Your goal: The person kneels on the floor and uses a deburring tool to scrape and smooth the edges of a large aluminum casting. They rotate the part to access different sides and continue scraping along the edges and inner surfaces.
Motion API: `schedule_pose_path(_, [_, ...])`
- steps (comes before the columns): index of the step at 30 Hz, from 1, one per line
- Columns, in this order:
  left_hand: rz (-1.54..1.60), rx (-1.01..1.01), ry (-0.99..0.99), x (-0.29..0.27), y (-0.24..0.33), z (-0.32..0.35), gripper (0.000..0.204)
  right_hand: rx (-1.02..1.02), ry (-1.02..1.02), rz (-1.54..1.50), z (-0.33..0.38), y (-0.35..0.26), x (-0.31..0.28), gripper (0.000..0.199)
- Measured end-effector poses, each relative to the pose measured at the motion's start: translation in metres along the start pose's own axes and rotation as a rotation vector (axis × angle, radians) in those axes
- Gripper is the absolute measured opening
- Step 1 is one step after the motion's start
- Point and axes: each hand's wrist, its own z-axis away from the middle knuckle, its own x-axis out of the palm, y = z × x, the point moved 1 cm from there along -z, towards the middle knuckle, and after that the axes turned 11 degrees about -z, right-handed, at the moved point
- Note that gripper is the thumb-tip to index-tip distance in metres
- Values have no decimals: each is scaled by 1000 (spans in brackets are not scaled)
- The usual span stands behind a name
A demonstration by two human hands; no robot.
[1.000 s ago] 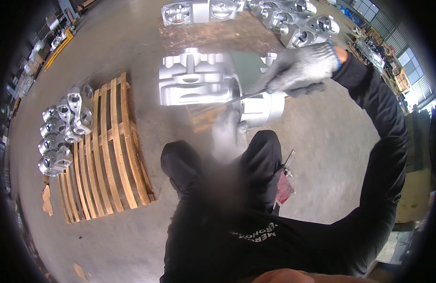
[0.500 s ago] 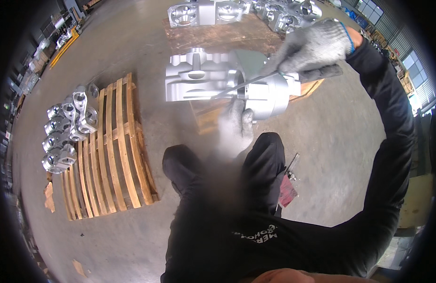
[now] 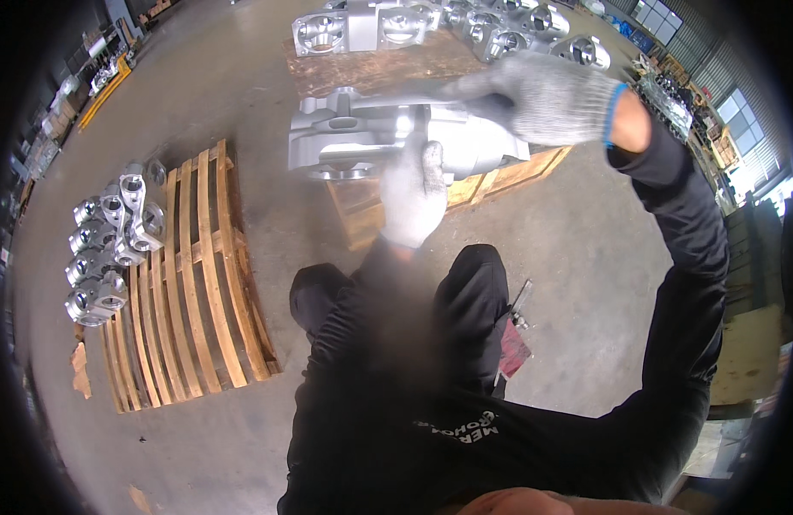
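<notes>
Silver casting (image 3: 323, 142) lies lengthwise left-to-right, ahead of the left hand (image 3: 412, 197) gripping it, leftward of the right hand (image 3: 558, 99) clasping a blurred tool (image 3: 414, 102).

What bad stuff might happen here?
The right hand is close to the left hand on the silver part, so a slip might hurt. The part is in front of the knees; if it slid off, it might bump them. The red thing on the floor might trip somebody.

A slatted wooden pallet (image 3: 209, 249) and a dark-red scrap (image 3: 514, 350) lie on the grey floor (image 3: 585, 283).
</notes>
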Motion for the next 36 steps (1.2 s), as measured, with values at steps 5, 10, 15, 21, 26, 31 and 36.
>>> schedule_pose_path(5, [-33, 2, 54, 4, -2, -18, 35, -28, 104, -49, -6, -1, 3, 46])
schedule_pose_path(10, [-63, -61, -15, 2, -5, -44, 41, -77, 153, 68, -20, -11, -13, 41])
schedule_pose_path(15, [64, -106, 20, 9, -3, -61, 44, 3, 53, 76, -41, -1, -26, 39])
schedule_pose_path(21, [-1, -94, 17, 20, -21, -98, 54, 94, 110, 226, -64, 4, -30, 36])
schedule_pose_path(26, [-43, -152, 55, 27, -24, -123, 58, -63, 212, 239, -87, 9, -14, 37])
schedule_pose_path(31, [143, -175, -36, 18, -26, -131, 65, -62, 353, 251, -83, 33, -6, 39])
schedule_pose_path(36, [71, -284, -146, 15, -28, -128, 73, -176, 351, 63, -87, 47, 5, 41])
